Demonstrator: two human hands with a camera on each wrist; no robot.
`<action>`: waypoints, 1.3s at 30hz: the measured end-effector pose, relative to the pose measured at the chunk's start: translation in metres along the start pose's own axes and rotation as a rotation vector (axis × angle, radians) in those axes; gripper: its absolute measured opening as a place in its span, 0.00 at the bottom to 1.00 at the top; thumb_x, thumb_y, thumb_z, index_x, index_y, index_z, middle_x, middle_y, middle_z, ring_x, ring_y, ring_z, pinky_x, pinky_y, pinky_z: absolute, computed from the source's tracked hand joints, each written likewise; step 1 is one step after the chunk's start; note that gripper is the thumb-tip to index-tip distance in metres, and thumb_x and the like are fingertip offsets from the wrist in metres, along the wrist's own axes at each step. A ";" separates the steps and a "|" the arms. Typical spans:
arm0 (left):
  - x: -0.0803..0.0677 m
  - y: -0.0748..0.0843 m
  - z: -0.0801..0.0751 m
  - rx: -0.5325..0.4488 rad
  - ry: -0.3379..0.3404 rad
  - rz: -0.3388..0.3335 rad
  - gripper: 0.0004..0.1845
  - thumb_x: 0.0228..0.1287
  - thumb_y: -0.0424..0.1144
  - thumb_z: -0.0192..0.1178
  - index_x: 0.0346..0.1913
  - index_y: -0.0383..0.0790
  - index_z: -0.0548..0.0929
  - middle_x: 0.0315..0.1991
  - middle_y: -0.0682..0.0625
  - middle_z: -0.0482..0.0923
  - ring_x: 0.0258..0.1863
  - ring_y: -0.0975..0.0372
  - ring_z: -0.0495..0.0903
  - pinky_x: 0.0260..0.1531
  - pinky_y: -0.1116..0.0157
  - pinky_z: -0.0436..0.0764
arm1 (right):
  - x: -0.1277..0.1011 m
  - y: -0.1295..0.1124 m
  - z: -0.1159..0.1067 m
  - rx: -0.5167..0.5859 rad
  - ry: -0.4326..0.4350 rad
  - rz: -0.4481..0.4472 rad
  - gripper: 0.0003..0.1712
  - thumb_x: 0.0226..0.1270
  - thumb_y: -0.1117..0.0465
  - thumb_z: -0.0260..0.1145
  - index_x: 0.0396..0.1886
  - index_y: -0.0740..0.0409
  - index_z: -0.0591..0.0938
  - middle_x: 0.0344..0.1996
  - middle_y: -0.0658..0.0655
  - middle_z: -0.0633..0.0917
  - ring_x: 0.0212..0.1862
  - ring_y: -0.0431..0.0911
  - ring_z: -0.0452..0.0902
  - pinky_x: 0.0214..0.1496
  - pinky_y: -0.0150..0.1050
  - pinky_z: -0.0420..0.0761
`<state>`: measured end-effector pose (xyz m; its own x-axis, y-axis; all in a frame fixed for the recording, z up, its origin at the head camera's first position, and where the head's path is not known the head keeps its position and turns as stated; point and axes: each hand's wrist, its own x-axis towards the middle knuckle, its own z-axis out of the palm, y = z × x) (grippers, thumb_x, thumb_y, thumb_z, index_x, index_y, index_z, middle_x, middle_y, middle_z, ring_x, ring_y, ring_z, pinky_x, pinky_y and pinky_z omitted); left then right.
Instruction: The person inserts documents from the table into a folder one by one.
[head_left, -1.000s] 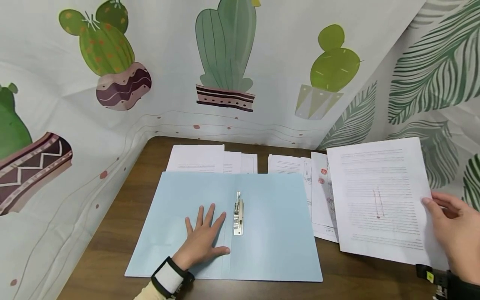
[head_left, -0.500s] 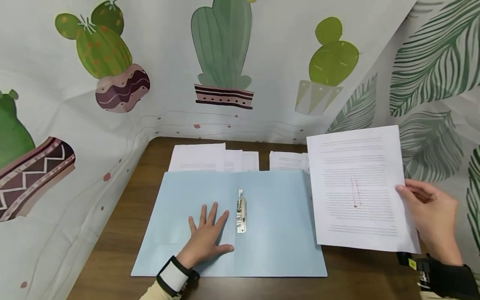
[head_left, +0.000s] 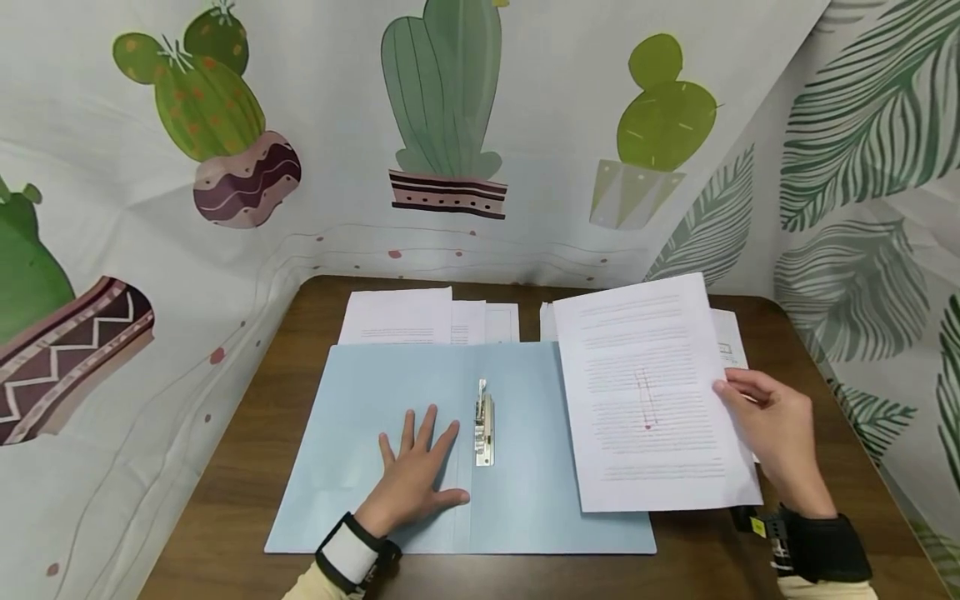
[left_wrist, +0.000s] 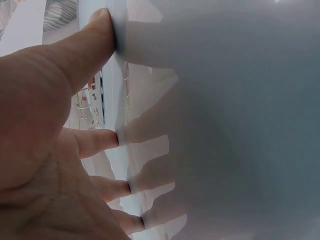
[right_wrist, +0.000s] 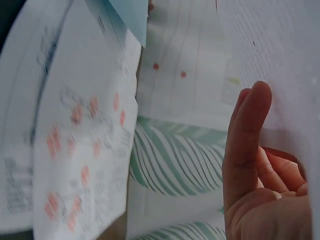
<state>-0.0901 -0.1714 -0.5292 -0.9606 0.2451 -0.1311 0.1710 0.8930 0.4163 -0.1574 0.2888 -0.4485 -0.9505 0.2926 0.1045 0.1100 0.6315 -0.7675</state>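
Since the earlier frames the printed sheet (head_left: 648,392) has moved to the left and lower; before it was held up at the right side, beside the folder, and now its left part hangs over the right half of the open blue folder (head_left: 540,467). The right hand (head_left: 772,433) came to the left together with it. The left hand (head_left: 416,479) has stayed in the same place.

Nearest to the person, the left hand lies flat on the left half of the folder, with fingers straight and spread, and the thumb points toward the fold. It presses the cover and grips nothing. The left wrist view shows the same: the fingertips (left_wrist: 122,137) touch the pale blue surface. Just to the right of this hand, the metal clip (head_left: 483,421) sits along the fold of the folder.

At the right, the right hand pinches the right edge of the sheet, thumb on top and the other fingers under the paper. In the right wrist view 1 finger (right_wrist: 247,145) lies against the page. The sheet is tilted a little, with the far edge higher.

The folder lies open on the brown table (head_left: 240,467). Beyond its far edge, 2 groups of white papers rest on the table: one stack (head_left: 408,317) at the left, and more pages (head_left: 731,346) at the right, partly hidden behind the held sheet.
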 end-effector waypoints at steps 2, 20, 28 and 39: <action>0.000 0.000 0.000 0.001 0.000 0.002 0.55 0.49 0.63 0.77 0.77 0.42 0.68 0.81 0.31 0.47 0.78 0.29 0.38 0.58 0.18 0.38 | -0.003 0.000 0.007 0.019 -0.027 -0.008 0.20 0.73 0.55 0.69 0.57 0.63 0.86 0.51 0.66 0.87 0.34 0.32 0.80 0.31 0.24 0.79; 0.000 0.001 0.000 0.005 -0.013 -0.023 0.55 0.48 0.63 0.78 0.77 0.43 0.68 0.81 0.32 0.47 0.78 0.30 0.38 0.59 0.18 0.37 | -0.024 -0.004 0.062 0.124 -0.163 0.095 0.21 0.75 0.52 0.68 0.59 0.60 0.85 0.51 0.63 0.88 0.37 0.40 0.84 0.34 0.29 0.80; 0.002 0.001 0.002 0.015 -0.016 -0.027 0.55 0.48 0.64 0.77 0.77 0.43 0.68 0.81 0.33 0.47 0.78 0.30 0.38 0.60 0.19 0.38 | -0.033 -0.005 0.081 0.199 -0.185 0.130 0.20 0.74 0.53 0.69 0.58 0.61 0.86 0.50 0.64 0.88 0.36 0.41 0.85 0.33 0.32 0.82; 0.001 0.003 -0.001 0.009 -0.007 -0.021 0.55 0.48 0.63 0.77 0.77 0.42 0.68 0.81 0.32 0.47 0.78 0.30 0.38 0.60 0.19 0.38 | -0.043 -0.007 0.098 0.216 -0.221 0.132 0.17 0.74 0.56 0.68 0.55 0.61 0.86 0.47 0.62 0.89 0.38 0.44 0.86 0.34 0.33 0.83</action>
<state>-0.0906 -0.1691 -0.5273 -0.9626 0.2284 -0.1459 0.1526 0.9016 0.4048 -0.1460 0.2013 -0.5100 -0.9748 0.1838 -0.1264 0.1948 0.4253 -0.8839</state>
